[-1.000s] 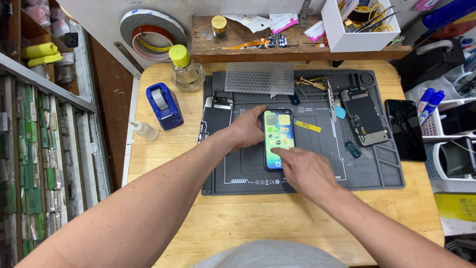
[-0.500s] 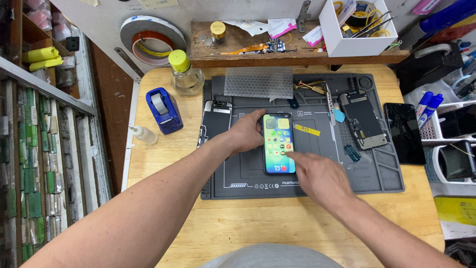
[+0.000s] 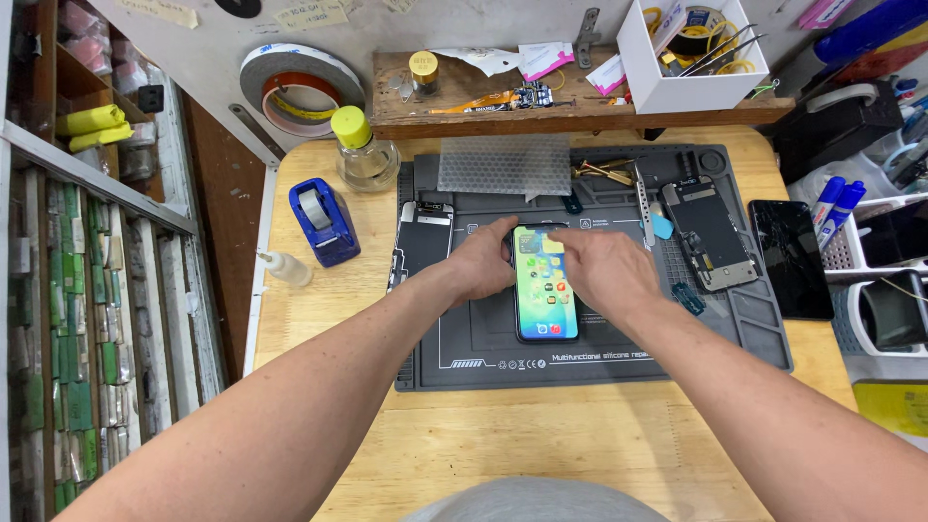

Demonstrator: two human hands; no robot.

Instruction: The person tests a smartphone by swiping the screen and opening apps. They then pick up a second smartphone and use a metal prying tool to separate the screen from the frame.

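A smartphone point(image 3: 545, 295) with a lit screen of coloured icons lies flat on a dark grey silicone repair mat point(image 3: 503, 362). My left hand point(image 3: 483, 261) grips the phone's upper left edge, fingers curled along its side. My right hand point(image 3: 597, 266) rests over the phone's upper right part, fingers reaching across the top of the screen. Both hands touch the phone; its lower half shows uncovered.
On the mat lie an opened phone body point(image 3: 710, 235), a phone part point(image 3: 418, 240) at the left, tweezers point(image 3: 604, 172) and a mesh sheet point(image 3: 505, 164). A blue tape dispenser point(image 3: 324, 220), a yellow-capped bottle point(image 3: 362, 150), a dark phone point(image 3: 791, 258) and a white box point(image 3: 686, 53) stand around.
My right hand has moved from the phone's lower end up to its top right. The left hand has stayed on the phone's upper left edge. The view has shifted slightly.
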